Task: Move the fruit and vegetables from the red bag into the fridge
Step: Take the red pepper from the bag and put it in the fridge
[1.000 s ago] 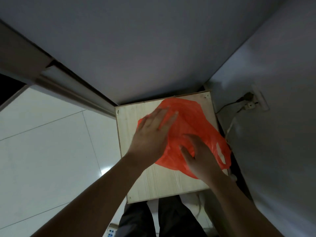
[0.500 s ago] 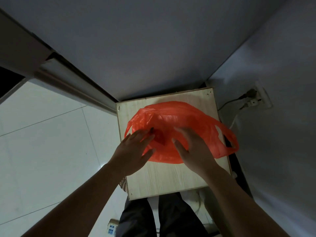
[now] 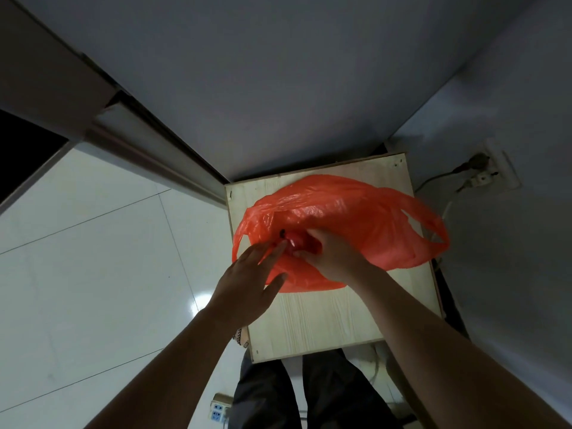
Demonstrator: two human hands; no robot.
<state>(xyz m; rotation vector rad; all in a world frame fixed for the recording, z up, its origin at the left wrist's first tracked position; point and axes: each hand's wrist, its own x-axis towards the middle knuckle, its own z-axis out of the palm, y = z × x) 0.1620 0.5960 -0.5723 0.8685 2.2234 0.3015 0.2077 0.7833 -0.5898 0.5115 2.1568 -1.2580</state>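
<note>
Head view, right hand [image 3: 334,258]: in the mouth of the red bag [image 3: 356,218], fingers curled round a glossy red fruit [image 3: 294,243] with a dark stem.
left hand [image 3: 247,281]: fingers straight, thumb spread, tips touching the bag's near rim just beside the fruit.
red bag: crumpled on the surface [image 3: 325,317], one handle loop past its right edge.
surface: pale wood, set in a wall corner.
around: white tiled floor [image 3: 93,258] on the left; wall socket [image 3: 492,174] on the right.
</note>
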